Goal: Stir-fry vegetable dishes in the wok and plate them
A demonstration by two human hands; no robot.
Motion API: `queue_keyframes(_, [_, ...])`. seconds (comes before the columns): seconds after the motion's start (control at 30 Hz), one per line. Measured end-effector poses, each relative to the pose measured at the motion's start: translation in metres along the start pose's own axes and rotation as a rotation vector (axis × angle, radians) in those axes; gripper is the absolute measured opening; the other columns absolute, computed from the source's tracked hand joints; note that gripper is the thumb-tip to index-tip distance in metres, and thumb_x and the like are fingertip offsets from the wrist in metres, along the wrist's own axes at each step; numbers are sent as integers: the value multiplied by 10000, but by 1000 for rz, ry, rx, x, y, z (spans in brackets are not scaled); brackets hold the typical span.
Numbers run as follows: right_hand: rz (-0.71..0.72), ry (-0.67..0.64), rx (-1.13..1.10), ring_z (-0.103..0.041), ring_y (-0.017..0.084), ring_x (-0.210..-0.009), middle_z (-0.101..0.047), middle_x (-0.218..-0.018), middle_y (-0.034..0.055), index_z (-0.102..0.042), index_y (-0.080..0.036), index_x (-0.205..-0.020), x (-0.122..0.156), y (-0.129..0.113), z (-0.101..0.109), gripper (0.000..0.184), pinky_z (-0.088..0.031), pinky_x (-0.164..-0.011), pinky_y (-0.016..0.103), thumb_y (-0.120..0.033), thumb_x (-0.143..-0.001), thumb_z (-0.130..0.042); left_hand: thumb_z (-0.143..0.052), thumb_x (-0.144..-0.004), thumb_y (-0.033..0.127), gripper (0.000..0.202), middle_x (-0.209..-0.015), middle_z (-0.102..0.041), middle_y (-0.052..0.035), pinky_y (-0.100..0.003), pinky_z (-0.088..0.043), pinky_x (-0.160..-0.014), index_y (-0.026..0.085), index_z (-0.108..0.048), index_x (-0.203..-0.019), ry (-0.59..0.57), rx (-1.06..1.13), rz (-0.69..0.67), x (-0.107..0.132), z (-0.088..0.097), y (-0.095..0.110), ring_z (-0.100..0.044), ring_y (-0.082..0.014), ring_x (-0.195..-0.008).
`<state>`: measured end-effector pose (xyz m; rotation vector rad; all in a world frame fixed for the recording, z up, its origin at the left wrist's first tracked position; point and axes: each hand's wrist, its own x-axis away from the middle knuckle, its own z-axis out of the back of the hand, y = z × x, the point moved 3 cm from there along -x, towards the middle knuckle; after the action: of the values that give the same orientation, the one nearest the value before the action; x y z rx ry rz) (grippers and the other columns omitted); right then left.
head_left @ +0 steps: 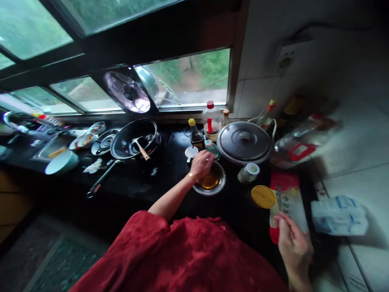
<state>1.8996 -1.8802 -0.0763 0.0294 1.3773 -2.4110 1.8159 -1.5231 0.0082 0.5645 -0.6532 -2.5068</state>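
My left hand [203, 164] reaches over the near-left rim of a metal bowl [223, 184] holding an amber liquid. Its fingers are curled beside a small jar with a pale green cap [209, 143]; whether they grip that jar is hidden. At the lower right, my right hand [295, 241] has thumb and forefinger brought together in a pinch. Its fingertips overlap a red and white packet [290, 207] lying on the counter, and I cannot make out what is between them. A yellow round lid [263, 196] sits just left of the packet.
A white-lidded jar [248, 173] and a covered pot [244, 142] stand beyond the bowl. Behind are a yellow-capped dark bottle [196, 134] and a red-capped bottle [210, 117]. Leftward, a wok [121, 142] holds a wooden-handled tool [142, 150]; a plastic bag [338, 215] lies right.
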Motion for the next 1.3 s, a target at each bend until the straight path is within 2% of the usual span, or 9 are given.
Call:
queue_keyframes(0.07, [100,-124,-78,-721,234,-744,-753,-864,137,-722,-110,-987,0,-19,-23,464,-585,-714,337,-508,-900,-502,-386,-966,327,300,-924,-624,-88,-311,-431,-837,160,-629,-908,190,94,389,39,25,-57,-558,-173,-871])
queue_keyframes(0.13, [180,-209,-117,-722,221,-757,-754,-882,123,-721,-128,-982,-1,-39,-42,403,-589,-741,336,-462,-912,-508,-458,-924,365,283,-930,-641,-93,-319,-426,-846,150,-642,-931,134,219,696,58,29,-107,-572,-196,-907])
queue_keyframes(0.23, [264,-307,-135,-720,210,-765,-753,-890,107,-724,-152,-975,-1,-69,-65,352,-590,-755,330,-430,-915,-516,-549,-855,463,369,-784,-646,-102,-326,-427,-796,132,-665,-738,-35,378,818,51,6,-145,-595,-228,-829])
queue_keyframes(0.37, [290,-383,-111,-719,214,-761,-750,-890,105,-725,-162,-981,10,-103,-88,343,-591,-745,328,-432,-908,-525,-541,-840,530,469,-654,-604,-64,-303,-419,-760,133,-620,-602,-85,600,761,32,-25,-155,-546,-167,-687])
queue_keyframes(0.47, [283,-403,-96,-718,217,-758,-749,-883,103,-726,-164,-981,24,-125,-106,344,-589,-749,333,-433,-905,-527,-488,-842,615,535,-580,-522,-11,-279,-408,-712,143,-555,-598,-38,751,691,34,-20,-161,-475,-125,-619])
queue_keyframes(0.7, [334,-324,-51,-707,247,-831,-744,-917,121,-735,-145,-978,46,-191,-178,376,-573,-812,387,-444,-878,-530,-513,-795,701,559,-562,-424,31,-247,-335,-601,164,-469,-643,-114,936,511,132,43,-176,-372,-96,-576])
queue_keyframes(0.93, [696,-485,-54,-607,174,-665,-649,-747,54,-694,-139,-1110,94,-285,-220,305,-542,-682,333,-323,-924,-537,-375,-943,580,469,-706,-483,-8,-248,-363,-597,146,-526,-849,-282,874,148,258,121,-162,-397,-106,-623])
queue_keyframes(1.1, [972,-517,-146,-613,166,-732,-676,-807,55,-683,-179,-1078,138,-348,-219,215,-527,-685,306,-179,-925,-531,-337,-987,428,382,-837,-583,-86,-314,-453,-749,151,-571,-867,-81,571,-65,282,174,-167,-523,-174,-790])
queue_keyframes(1.3, [1209,-511,-205,-616,160,-744,-689,-840,69,-650,-160,-1058,157,-389,-220,228,-526,-686,287,-77,-883,-529,-362,-983,355,296,-958,-620,-125,-349,-484,-801,152,-571,-1036,150,407,-149,293,205,-179,-567,-216,-912])
